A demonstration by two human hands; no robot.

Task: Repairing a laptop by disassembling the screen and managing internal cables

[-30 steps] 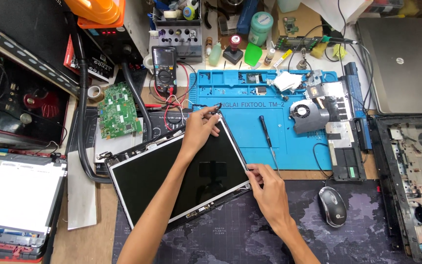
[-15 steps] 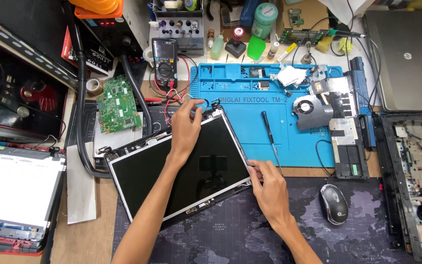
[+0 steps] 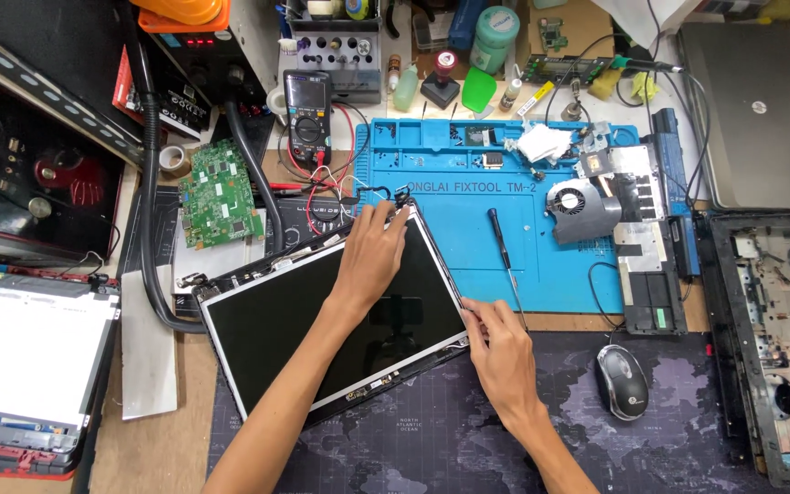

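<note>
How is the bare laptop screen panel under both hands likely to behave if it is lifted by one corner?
The screen panel looks thin and wide, so it would probably flex and feel light. Its glossy dark face seems bare, so likely fragile and prone to cracking under point pressure. The left hand rests flat near its top corner and the right hand touches its right edge, which suggests supporting it at two places.

dark laptop screen panel (image 3: 304, 320), flat, tilted

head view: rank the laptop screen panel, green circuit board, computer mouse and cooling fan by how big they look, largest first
1. laptop screen panel, by far the largest, with both hands on it
2. green circuit board
3. cooling fan and computer mouse: these look too alike in size to rank
</note>
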